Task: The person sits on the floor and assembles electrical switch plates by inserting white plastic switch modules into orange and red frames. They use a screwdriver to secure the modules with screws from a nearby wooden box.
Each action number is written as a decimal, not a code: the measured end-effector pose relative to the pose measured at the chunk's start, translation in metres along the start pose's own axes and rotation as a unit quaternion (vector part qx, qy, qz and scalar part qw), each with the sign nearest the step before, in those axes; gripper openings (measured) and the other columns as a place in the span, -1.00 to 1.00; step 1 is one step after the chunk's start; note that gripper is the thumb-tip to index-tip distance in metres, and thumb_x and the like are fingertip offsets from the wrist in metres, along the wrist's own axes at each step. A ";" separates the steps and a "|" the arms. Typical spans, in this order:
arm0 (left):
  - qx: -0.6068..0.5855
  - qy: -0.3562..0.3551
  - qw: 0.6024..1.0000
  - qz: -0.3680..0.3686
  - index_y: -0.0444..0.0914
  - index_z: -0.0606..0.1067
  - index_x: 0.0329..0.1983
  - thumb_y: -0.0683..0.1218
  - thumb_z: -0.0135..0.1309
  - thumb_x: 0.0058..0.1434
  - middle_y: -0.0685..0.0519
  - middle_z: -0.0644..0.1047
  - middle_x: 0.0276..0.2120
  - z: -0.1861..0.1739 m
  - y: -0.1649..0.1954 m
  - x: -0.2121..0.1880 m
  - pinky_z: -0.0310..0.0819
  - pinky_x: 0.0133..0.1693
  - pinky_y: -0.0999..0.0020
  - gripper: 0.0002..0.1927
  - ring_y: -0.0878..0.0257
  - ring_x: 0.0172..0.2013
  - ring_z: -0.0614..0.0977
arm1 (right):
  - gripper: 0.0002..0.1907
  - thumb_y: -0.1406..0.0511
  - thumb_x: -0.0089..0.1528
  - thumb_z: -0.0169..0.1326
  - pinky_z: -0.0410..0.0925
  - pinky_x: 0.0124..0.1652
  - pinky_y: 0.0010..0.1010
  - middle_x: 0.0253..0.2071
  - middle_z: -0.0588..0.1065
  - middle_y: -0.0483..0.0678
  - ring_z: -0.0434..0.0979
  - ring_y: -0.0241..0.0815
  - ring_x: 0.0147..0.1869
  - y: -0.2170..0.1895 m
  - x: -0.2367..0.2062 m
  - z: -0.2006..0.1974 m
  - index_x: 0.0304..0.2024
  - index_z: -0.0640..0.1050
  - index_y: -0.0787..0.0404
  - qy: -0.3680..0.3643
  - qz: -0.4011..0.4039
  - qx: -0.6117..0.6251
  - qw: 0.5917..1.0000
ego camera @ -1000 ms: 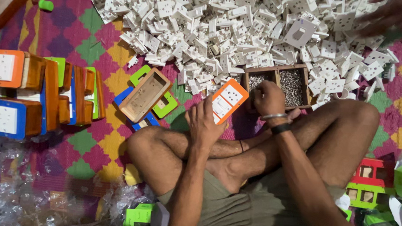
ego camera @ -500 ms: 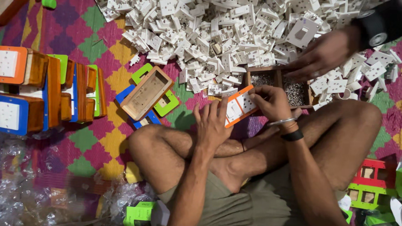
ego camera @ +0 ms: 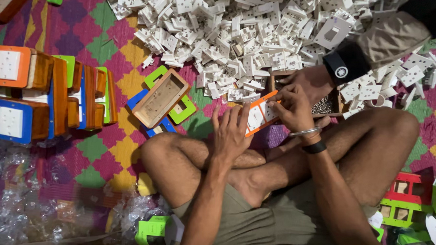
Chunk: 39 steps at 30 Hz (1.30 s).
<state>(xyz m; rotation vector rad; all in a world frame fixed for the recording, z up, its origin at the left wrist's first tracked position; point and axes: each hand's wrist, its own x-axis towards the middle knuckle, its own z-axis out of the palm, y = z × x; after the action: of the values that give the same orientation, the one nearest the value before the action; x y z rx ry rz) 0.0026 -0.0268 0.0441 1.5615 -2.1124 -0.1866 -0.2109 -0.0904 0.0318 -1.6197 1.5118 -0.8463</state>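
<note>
Tilted orange-framed white switch plate (ego camera: pixel 259 114)

Bare arms, olive shorts (ego camera: pixel 253 220), steel bangle (ego camera: pixel 304 132) and black band (ego camera: pixel 315 147) on right wrist

Above the crossed legs (ego camera: pixel 274 163), the left hand (ego camera: pixel 232 132) spreads its fingers upward, while the right hand (ego camera: pixel 293 108) curls, fingertips pinched, wrist bent.

We are sitting on a mat (ego camera: pixel 119 51) that is carrying a heap of white parts (ego camera: pixel 240 36), stacked boxes (ego camera: pixel 45 94) and plastic wrap (ego camera: pixel 12 202).
</note>
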 end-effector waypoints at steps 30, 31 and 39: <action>-0.051 -0.047 0.995 0.074 0.03 0.33 0.41 -0.09 0.24 0.03 -0.11 0.27 0.37 -0.014 0.004 0.003 0.28 0.31 -0.19 -0.20 -0.10 0.36 0.32 | -0.66 0.24 0.36 0.09 0.35 -0.41 -0.58 -0.38 0.56 -0.17 0.43 -0.47 -0.41 0.023 -0.002 -0.008 0.09 0.60 0.33 -0.116 0.115 0.165 0.973; -0.065 -0.057 0.994 0.073 0.05 0.34 0.41 -0.10 0.22 0.06 -0.10 0.27 0.39 -0.014 0.004 0.004 0.29 0.30 -0.18 -0.22 -0.10 0.38 0.30 | -0.66 0.24 0.36 0.09 0.34 -0.41 -0.57 -0.38 0.55 -0.16 0.43 -0.46 -0.42 0.023 -0.001 -0.008 0.09 0.60 0.33 -0.118 0.124 0.168 0.971; -0.086 -0.073 0.991 0.067 0.08 0.45 0.31 -0.12 0.16 0.04 -0.04 0.27 0.40 -0.007 0.011 0.002 0.35 0.20 -0.12 -0.31 -0.12 0.37 0.32 | -0.67 0.23 0.38 0.08 0.36 -0.39 -0.57 -0.35 0.57 -0.18 0.46 -0.47 -0.38 0.015 0.003 -0.014 0.08 0.61 0.32 -0.118 0.116 0.192 0.967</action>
<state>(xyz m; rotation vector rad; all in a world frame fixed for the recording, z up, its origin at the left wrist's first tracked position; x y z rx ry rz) -0.0041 -0.0238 0.0551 1.3365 -2.2380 -0.4361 -0.2302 -0.0943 0.0252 -1.1865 1.2487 -0.7337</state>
